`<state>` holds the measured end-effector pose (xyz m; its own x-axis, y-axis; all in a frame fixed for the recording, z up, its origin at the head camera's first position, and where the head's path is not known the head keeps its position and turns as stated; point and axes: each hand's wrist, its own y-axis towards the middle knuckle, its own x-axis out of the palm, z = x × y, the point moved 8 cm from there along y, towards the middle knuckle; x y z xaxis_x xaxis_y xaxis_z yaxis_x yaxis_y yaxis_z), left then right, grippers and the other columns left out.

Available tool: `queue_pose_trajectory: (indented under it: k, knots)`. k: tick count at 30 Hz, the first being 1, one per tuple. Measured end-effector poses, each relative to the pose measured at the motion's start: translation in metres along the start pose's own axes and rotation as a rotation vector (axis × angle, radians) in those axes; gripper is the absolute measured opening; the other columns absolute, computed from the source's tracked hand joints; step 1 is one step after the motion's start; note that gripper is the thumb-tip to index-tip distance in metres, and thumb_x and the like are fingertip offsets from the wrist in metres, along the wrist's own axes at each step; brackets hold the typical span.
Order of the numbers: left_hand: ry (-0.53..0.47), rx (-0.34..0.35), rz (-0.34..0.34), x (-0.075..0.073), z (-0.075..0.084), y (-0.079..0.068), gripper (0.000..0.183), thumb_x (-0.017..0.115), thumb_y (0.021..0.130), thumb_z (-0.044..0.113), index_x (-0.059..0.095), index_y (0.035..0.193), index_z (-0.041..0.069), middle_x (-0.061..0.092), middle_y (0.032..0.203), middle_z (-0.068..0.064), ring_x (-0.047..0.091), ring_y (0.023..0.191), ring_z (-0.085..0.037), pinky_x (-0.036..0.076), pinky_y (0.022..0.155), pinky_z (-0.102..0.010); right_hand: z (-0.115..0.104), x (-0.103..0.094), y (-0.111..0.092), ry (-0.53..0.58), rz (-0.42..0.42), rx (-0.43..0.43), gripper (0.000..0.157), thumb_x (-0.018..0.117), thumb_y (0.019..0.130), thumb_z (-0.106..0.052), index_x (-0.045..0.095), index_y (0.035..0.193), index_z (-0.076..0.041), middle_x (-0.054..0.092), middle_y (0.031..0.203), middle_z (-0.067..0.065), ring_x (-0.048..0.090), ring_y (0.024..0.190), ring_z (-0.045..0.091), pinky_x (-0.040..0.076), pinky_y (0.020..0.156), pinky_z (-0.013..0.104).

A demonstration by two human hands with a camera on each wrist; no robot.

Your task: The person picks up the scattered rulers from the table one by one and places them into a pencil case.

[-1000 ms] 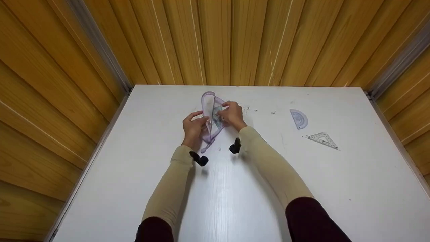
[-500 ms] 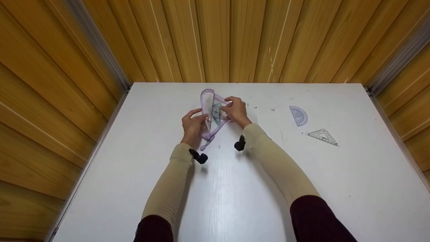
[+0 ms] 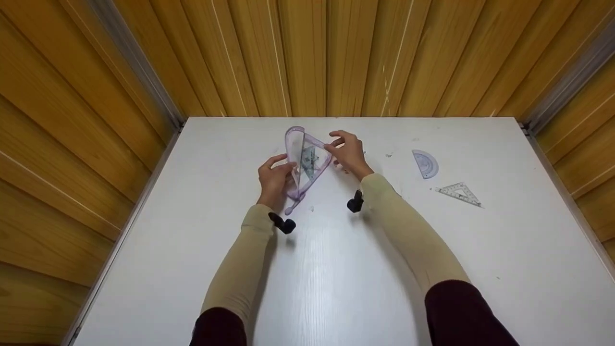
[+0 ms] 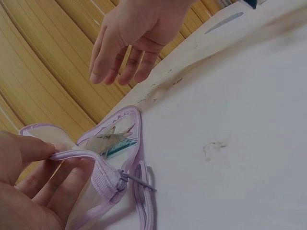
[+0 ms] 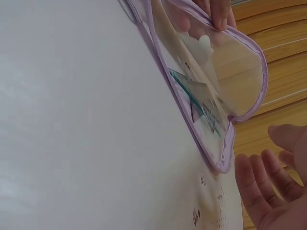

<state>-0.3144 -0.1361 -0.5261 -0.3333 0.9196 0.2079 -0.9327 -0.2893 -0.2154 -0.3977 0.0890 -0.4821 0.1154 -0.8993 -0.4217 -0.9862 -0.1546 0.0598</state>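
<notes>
A see-through zip pouch (image 3: 295,142) with lilac edging lies near the back of the white table, its mouth spread apart. My left hand (image 3: 274,179) pinches the zip edge between thumb and fingers, as the left wrist view also shows. Inside the pouch sits a greenish clear set square (image 3: 308,162), overlapped by another clear flat piece (image 4: 103,142). The zip pull (image 4: 136,181) hangs at the near end. My right hand (image 3: 350,152) is just off the pouch's right corner, fingers loosely bent with nothing in them; the right wrist view shows a gap to the pouch.
To the right on the white table (image 3: 317,278) lie a bluish half-round protractor (image 3: 426,164) and a clear triangular set square (image 3: 460,194). Wood-look panels (image 3: 307,57) rise behind the table's back edge and along both sides. Small dark marks (image 3: 389,155) dot the tabletop.
My right hand has come out of the pouch's mouth and moved right, its fingers loosening. The greenish set square shows more fully inside. My left hand keeps its pinch on the pouch.
</notes>
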Motion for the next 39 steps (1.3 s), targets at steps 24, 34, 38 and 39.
queue_pose_trajectory:
  k: [24, 34, 38, 39]
  knots:
    - [-0.004, -0.006, -0.009, 0.000, 0.001, 0.001, 0.041, 0.074, 0.092, 0.004, 0.066, 0.131, 0.000, 0.076, 0.099, -0.019, 0.072, 0.082, -0.025, 0.056, 0.065, -0.028, 0.023, -0.075, -0.009, -0.049, 0.092, 0.040, 0.044, 0.073, 0.097, -0.018, 0.061, 0.139, -0.011, 0.068, 0.111, 0.012, 0.069, 0.095, 0.039, 0.061, 0.074, 0.047]
    - [0.022, -0.017, -0.002, -0.002, -0.001, 0.003, 0.042, 0.076, 0.091, 0.007, 0.066, 0.132, 0.002, 0.076, 0.098, -0.017, 0.073, 0.082, -0.024, 0.056, 0.066, -0.029, 0.034, -0.103, -0.015, -0.069, 0.131, 0.054, 0.045, 0.073, 0.097, -0.020, 0.061, 0.140, -0.013, 0.068, 0.113, 0.012, 0.068, 0.097, 0.041, 0.061, 0.074, 0.047]
    - [0.028, -0.023, -0.003, -0.001, 0.000, 0.003, 0.041, 0.075, 0.092, 0.007, 0.066, 0.132, 0.002, 0.076, 0.099, -0.017, 0.072, 0.083, -0.024, 0.056, 0.067, -0.029, 0.037, -0.114, -0.019, -0.068, 0.140, 0.073, 0.045, 0.072, 0.097, -0.019, 0.060, 0.140, -0.013, 0.068, 0.114, 0.012, 0.068, 0.098, 0.041, 0.061, 0.075, 0.047]
    - [0.029, -0.024, -0.003, -0.001, 0.000, 0.002, 0.041, 0.075, 0.092, 0.007, 0.067, 0.132, 0.003, 0.076, 0.099, -0.017, 0.072, 0.082, -0.024, 0.056, 0.067, -0.029, 0.038, -0.117, -0.020, -0.069, 0.142, 0.073, 0.046, 0.072, 0.097, -0.019, 0.060, 0.141, -0.013, 0.068, 0.115, 0.013, 0.068, 0.098, 0.042, 0.061, 0.075, 0.047]
